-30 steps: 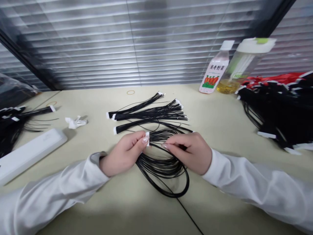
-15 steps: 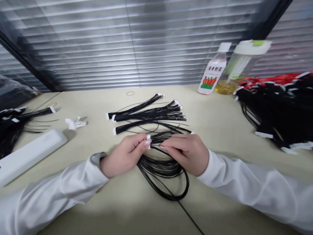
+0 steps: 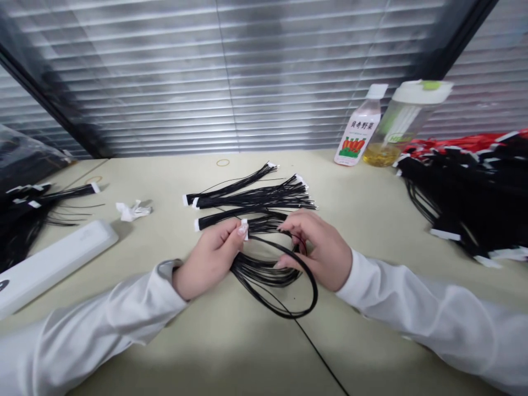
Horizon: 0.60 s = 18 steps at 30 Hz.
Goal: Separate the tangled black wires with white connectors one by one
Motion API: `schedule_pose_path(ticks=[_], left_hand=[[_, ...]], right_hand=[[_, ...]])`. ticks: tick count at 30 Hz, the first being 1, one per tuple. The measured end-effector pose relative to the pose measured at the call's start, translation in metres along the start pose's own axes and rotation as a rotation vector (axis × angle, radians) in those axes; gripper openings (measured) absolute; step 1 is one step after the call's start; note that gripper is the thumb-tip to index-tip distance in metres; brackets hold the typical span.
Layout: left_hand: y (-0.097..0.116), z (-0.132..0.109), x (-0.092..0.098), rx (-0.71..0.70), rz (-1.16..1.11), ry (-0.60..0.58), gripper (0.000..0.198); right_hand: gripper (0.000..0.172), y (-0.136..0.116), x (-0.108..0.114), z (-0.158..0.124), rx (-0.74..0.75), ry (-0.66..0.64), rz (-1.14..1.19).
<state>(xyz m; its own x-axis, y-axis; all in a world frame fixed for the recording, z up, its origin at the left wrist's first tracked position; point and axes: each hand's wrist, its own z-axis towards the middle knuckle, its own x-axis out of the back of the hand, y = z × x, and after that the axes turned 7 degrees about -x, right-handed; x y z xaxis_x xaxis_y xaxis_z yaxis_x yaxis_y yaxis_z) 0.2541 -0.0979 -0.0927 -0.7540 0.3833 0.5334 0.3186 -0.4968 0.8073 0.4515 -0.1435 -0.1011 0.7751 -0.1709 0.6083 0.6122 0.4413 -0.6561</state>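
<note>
My left hand pinches a small white connector between thumb and fingers. Black wires run from it and curve in loops toward the right. My right hand is beside these loops with its thumb and fingers spread apart, partly behind a thick loop. A single black wire trails toward the bottom edge. Behind my hands lie several black wire bundles with white ends.
A white oblong device and crumpled tissue lie at the left, near dark wires. At the back right stand a labelled bottle and a lidded jug. Black wire bundles are piled at the far right.
My right hand's fingers have parted from their pinch near the connector. My left hand and the connector have shifted slightly left, and the thick wire loop sits higher.
</note>
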Motion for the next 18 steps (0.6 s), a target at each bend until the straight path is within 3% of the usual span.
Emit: schedule_pose_path(ticks=[4,7,11,13,18], left_hand=[[-0.001,0.002,0.001,0.085,0.005,0.156,0.037],[-0.004,0.003,0.002,0.149,-0.065,0.205,0.037],[-0.008,0.004,0.003,0.163,-0.127,0.254,0.037],[-0.01,0.004,0.003,0.168,-0.131,0.282,0.038],[-0.018,0.004,0.003,0.157,-0.156,0.332,0.037]], right_hand=[[0.027,-0.003,0.005,0.0,0.112,0.125,-0.071],[0.028,-0.008,0.006,-0.004,0.207,0.12,-0.173],[0.011,-0.017,0.01,-0.01,0.354,0.12,-0.329],[0.013,-0.023,0.013,-0.011,0.433,0.138,-0.4],[0.024,-0.031,0.011,-0.012,0.44,-0.048,-0.597]])
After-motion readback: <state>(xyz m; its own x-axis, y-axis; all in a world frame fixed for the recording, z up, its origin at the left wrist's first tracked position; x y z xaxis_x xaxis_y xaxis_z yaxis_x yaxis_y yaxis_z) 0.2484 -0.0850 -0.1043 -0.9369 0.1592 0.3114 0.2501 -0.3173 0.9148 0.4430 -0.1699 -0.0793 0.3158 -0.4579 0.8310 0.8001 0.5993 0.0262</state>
